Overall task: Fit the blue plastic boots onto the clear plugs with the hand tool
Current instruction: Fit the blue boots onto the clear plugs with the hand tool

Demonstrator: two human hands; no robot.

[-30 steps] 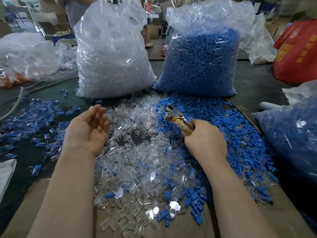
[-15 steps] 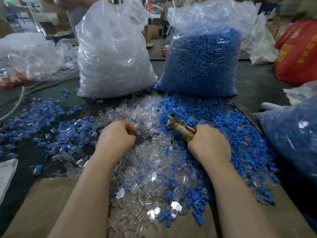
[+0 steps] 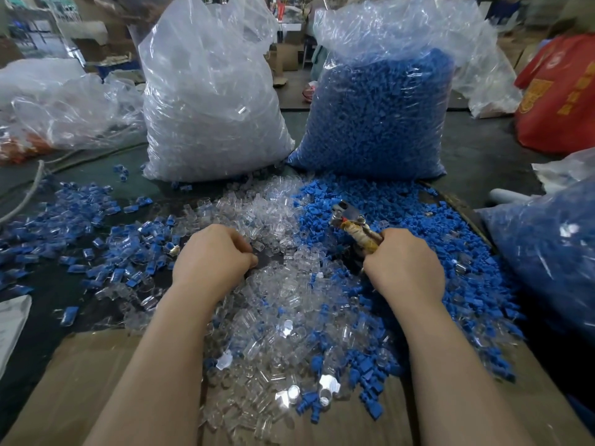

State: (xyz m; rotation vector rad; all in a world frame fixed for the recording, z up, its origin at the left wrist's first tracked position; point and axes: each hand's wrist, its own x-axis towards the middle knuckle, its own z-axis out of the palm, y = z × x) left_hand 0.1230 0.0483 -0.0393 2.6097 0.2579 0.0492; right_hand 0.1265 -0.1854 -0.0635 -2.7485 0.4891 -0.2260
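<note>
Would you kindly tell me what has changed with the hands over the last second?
The left hand, open and raised a second ago, has come down with its fingers curled into the clear plugs; whether it holds one is hidden. The right hand has dipped slightly, still gripping the hand tool. The bags have not moved.

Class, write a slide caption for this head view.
Right hand holds hand tool; left hand digs into clear plugs.

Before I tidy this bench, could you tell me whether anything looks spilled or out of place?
Yes: blue boots and clear plugs lie in loose heaps that mix where they meet, and more pieces are scattered leftward across the table. Nothing looks damaged.
</note>
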